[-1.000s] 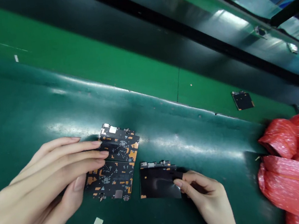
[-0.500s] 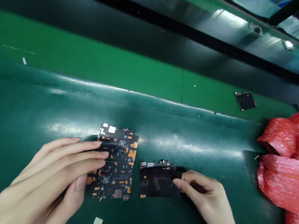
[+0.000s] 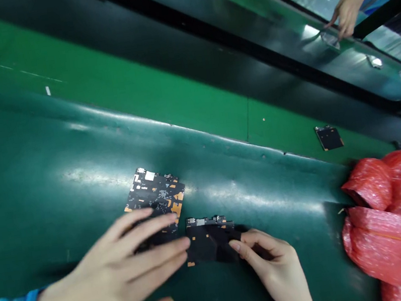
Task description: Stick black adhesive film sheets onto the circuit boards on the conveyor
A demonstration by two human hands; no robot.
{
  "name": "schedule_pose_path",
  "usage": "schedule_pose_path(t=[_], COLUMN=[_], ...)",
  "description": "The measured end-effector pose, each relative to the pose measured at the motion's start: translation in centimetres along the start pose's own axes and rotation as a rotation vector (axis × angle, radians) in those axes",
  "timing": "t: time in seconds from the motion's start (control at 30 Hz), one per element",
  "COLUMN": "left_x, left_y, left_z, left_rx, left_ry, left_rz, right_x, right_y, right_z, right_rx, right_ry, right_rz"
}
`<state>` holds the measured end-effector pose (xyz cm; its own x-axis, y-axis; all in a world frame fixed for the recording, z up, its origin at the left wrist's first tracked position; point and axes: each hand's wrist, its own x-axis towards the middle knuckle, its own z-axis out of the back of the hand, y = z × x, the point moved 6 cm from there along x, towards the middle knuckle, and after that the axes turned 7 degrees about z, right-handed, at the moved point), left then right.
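Observation:
My left hand is open, palm down, its fingers stretched over a printed circuit board with orange and white patches. That hand hides the lower part of the board. Its longest fingertips reach the left edge of a smaller black circuit board, which has metal connectors along its top. Between thumb and forefinger, my right hand pinches a thin black film at the smaller board's right side. The film overlaps the right part of that board; I cannot tell whether it is stuck down.
Red bubble-wrap bundles are piled at the right. Beyond the bench edge, another black board lies on the green conveyor belt. Across the line, a co-worker's hand touches a small part on a metal ledge.
My left hand has moved right and down, from the larger board toward the smaller one, its fingers spreading. Orange spots on the smaller board now show. A co-worker's hands have come into view.

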<state>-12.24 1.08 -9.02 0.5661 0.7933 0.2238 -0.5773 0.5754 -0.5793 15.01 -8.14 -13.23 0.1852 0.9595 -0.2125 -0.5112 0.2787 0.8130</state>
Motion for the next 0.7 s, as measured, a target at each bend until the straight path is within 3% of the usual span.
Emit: schedule_pose_path(t=[0.13, 0.3, 0.5, 0.6, 0.7], left_x=[-1.0, -1.5, -2.0, -2.2, -1.8], left_y=[-1.4, -3.2, -3.6, -3.3, -3.5], left_z=[-2.3, -4.8, -6.5, -6.7, -6.2], left_rx=[0.064, 0.098, 0.110, 0.099, 0.185], left_ry=[0.052, 0.117, 0.227, 0.247, 0.243], left_rz=[-0.018, -0.156, -0.305, -0.315, -0.369], right_x=[0.0, -0.3, -2.3, -3.3, -3.9], right_y=[0.4, 1.5, 3.1, 4.2, 3.9], right_z=[-0.3, 0.5, 4.5, 2.4, -2.9], right_rx=[-0.069, -0.241, -0.515, -0.635, -0.798], right_ry=[-0.011, -0.026, -0.385, -0.335, -0.126], right_rz=[0.052, 0.164, 0.286, 0.513, 0.804])
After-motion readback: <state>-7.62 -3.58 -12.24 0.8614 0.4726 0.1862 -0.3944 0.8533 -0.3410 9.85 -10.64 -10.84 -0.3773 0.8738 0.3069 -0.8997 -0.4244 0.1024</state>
